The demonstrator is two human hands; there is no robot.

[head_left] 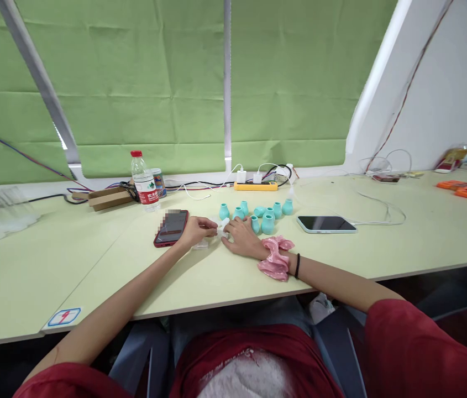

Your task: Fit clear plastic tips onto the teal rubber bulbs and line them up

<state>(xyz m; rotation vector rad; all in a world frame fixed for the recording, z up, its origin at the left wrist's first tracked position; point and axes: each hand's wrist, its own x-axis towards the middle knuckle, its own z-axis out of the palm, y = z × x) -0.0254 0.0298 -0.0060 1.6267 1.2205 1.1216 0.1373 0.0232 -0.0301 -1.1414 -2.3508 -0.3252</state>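
Pinching small whitish piece in grip of left hand, between both hands over table. Holding right hand at same piece; cannot tell right grip's closure. Counted at least 9 turquoise vase-shaped pieces just beyond. Noted red-cased phone beside left hand.

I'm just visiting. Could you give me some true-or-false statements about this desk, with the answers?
1. The left hand and right hand meet at a whitish piece. True.
2. Nothing is worn on the right wrist. False: it has a pink scrunchie and a dark bracelet.
3. Teal pots are near the right hand. True.
4. Every pot stands upright. False: one lies on its side.
5. The bottle has a red cap. True.
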